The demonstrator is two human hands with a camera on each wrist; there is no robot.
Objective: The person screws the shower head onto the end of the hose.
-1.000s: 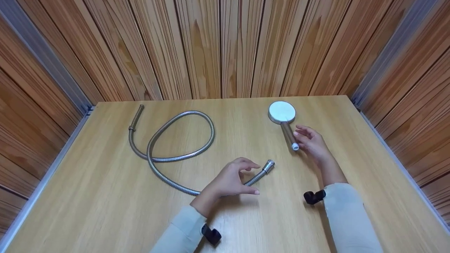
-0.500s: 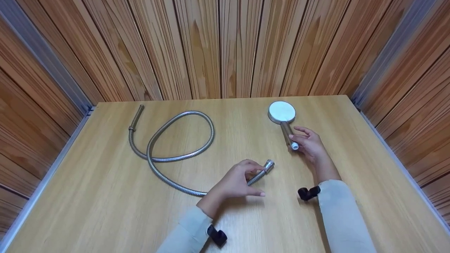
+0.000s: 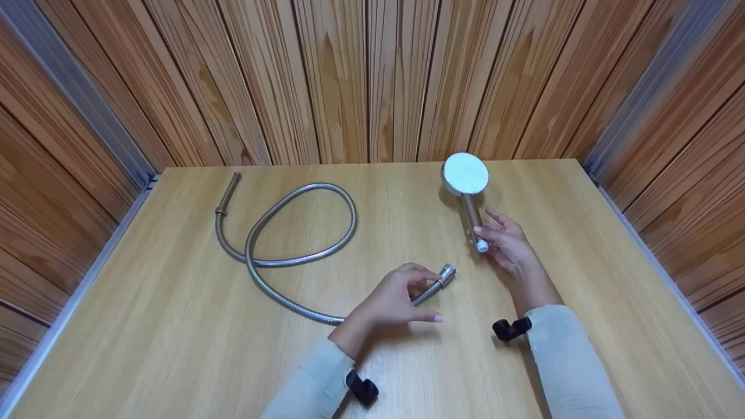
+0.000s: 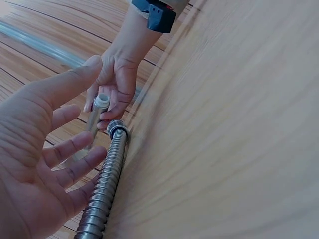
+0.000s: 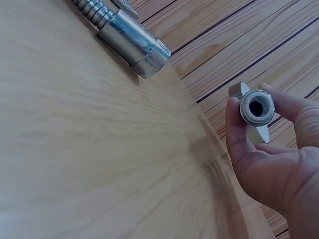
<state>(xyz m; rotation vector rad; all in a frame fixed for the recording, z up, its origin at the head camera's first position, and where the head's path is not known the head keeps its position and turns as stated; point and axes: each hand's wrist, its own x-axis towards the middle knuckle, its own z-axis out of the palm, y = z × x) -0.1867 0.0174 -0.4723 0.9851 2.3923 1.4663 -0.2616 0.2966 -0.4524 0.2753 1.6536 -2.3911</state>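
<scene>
My right hand (image 3: 507, 244) pinches the handle of a shower head (image 3: 465, 173) near its threaded end. The round white face tilts up, and the head stands raised with its shadow on the table. In the right wrist view, thumb and fingers close around the handle, its hollow end (image 5: 257, 107) facing the camera. My left hand (image 3: 396, 297) is spread over the end of a metal shower hose (image 3: 300, 261), fingertips right by its chrome connector (image 3: 447, 273). Seen from the left wrist, thumb and fingers stay apart beside the ribbed hose (image 4: 102, 194), which lies on the table.
The hose makes a loop on the left of the wooden table (image 3: 145, 326), its other end (image 3: 235, 177) near the back edge. Plank walls (image 3: 343, 81) rise behind and on both sides.
My right hand has taken hold of the shower head's handle and lifted the head, tilting it up. The left hand has moved slightly right, closer to the connector.
</scene>
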